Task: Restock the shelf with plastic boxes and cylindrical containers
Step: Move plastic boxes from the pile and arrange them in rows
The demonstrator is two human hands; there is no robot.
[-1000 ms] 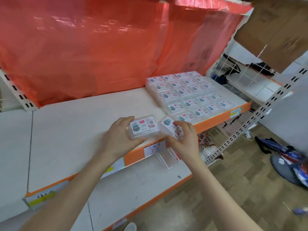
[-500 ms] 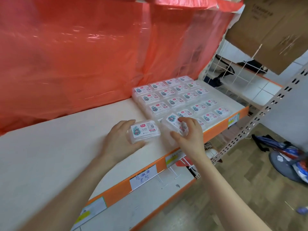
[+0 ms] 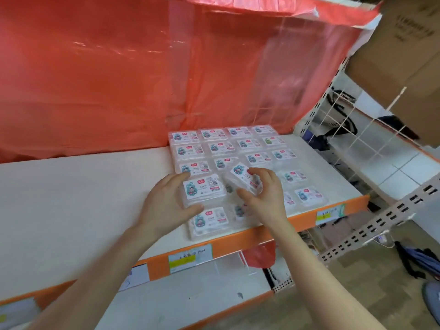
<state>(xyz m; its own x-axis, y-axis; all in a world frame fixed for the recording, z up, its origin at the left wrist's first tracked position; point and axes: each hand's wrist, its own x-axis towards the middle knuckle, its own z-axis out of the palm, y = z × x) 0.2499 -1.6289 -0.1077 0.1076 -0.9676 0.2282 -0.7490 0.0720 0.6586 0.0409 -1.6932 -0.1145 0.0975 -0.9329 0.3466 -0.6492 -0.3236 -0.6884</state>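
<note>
a clear labelled plastic box (image 3: 204, 190) lies flat over the left column of the block of stocked boxes (image 3: 238, 144), one row back from the block's front. the left hand (image 3: 164, 206) grips it from the block's left side, thumb on the near edge and fingers curled over the far edge. whether the box rests on the block or is held just above it, i cannot tell. just right of it a second box (image 3: 245, 179) is tilted, label facing up and left, above the middle of the block. the right hand (image 3: 266, 196) pinches it, thumb under the near edge and fingers over the far one.

the block is a tidy grid of like boxes on the right end of a white shelf (image 3: 83, 198). the shelf's orange front lip (image 3: 304, 220) runs in front of the block and carries price tags (image 3: 190, 257). behind the block hangs a red plastic sheet (image 3: 119, 79). right of the block stands a wire grid (image 3: 357, 134), and above that a cardboard carton (image 3: 404, 55). below the block's front is a lower shelf (image 3: 190, 294).
</note>
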